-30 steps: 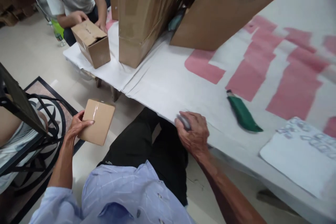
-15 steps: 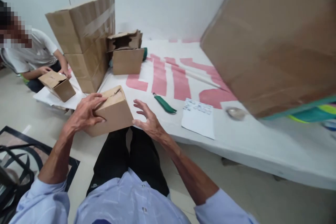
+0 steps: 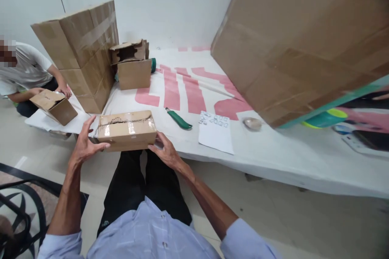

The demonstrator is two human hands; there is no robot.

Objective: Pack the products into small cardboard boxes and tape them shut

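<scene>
A small cardboard box [image 3: 126, 142] lies lengthwise at the table's front edge, right before me. Its top has a ragged torn seam and strips of clear tape. My left hand [image 3: 86, 142] is open at the box's left end, thumb by the lower front edge and the other fingers spread off the end. At the right end, my right hand [image 3: 165, 149] grips the corner, its thumb on the front and its fingers round the side. To the right lie a green-handled cutter [image 3: 179, 119] and a white paper sheet [image 3: 215, 133] with small printed drawings.
Stacked taped cartons [image 3: 88, 56] and an opened box [image 3: 133, 75] stand at the back left. A large carton [image 3: 298, 48] leans in at right, near a clear round object [image 3: 252, 124] and a phone [image 3: 373, 139]. At far left a co-worker [image 3: 27, 68] handles another box [image 3: 54, 107].
The box has turned so its long side faces me. My right hand has closed on its right end, while my left hand has come off the top to the left end. The view has shifted right.
</scene>
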